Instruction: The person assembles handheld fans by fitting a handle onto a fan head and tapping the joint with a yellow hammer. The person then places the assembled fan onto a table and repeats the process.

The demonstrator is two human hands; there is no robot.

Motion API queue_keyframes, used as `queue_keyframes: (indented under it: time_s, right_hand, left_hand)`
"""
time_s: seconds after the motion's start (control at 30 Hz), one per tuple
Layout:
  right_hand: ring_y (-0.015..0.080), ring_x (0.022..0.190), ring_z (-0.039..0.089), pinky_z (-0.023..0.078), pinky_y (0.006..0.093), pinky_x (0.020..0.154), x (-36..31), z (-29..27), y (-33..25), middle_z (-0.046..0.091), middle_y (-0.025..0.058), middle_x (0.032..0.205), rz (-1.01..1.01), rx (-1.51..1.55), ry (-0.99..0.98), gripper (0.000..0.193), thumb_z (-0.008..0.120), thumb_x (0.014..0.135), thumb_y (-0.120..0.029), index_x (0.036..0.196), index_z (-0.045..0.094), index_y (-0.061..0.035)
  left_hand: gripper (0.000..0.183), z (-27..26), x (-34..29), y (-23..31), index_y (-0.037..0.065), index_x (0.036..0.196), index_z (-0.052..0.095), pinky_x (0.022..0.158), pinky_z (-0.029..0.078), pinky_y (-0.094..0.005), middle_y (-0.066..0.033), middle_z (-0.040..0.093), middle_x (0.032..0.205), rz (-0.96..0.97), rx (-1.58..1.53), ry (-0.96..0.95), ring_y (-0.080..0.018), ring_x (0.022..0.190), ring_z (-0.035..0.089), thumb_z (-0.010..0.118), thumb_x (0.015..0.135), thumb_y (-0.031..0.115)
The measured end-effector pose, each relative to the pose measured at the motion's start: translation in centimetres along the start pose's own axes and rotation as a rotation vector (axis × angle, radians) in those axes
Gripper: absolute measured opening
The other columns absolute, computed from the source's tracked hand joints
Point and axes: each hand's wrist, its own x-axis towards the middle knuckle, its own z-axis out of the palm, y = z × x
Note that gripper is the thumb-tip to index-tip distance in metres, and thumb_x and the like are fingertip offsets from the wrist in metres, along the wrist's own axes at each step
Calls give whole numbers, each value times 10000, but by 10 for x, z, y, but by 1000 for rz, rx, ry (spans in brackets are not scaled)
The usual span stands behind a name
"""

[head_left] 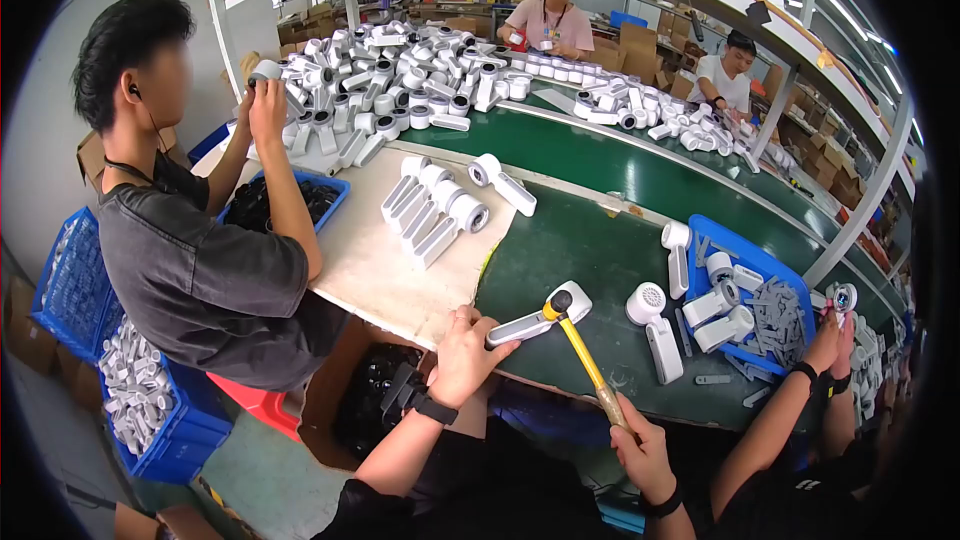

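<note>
My left hand (463, 352) grips the handle end of a white handheld fan (528, 327) lying on the green table top. My right hand (645, 448) is closed around the wooden end of a small hammer (590, 365) with a yellow shaft. The hammer's black and yellow head rests on or just above the fan's round end; which of the two I cannot tell. To the right, another white fan (655, 330) lies with its slotted round face up. Several white fans (430, 210) stand in a row on the pale board beyond my left hand.
A blue tray (790, 275) at right holds fans and grey strips. A co-worker at left (200, 260) holds a fan part; another person's hands (828, 345) hold a fan at right. A large heap of fans (400, 80) lies at the back, beside a green conveyor belt (600, 165).
</note>
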Motion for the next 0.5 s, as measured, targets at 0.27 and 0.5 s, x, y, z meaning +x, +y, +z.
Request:
queue_keyframes:
  time_s: [0.27,0.5]
  right_hand:
    - [104,718,546,465,248,685,10,-1,-19,614,54,865,-533,-265,100,532,587,927,-14,1448,481,11]
    - [313,991,695,513,322,857,9,8,-15,673,236,1122,-240,-260,-8,497,634,927,-42,1409,516,2]
  left_hand:
    - [236,22,25,-13,55,915,736,819,490,-429,-118,650,858,390,-184,134,-317,891,610,839,745,182]
    - [233,27,19,-18,87,898,749,832,441,-403,-83,660,840,416,-138,200,-287,911,601,851,725,205]
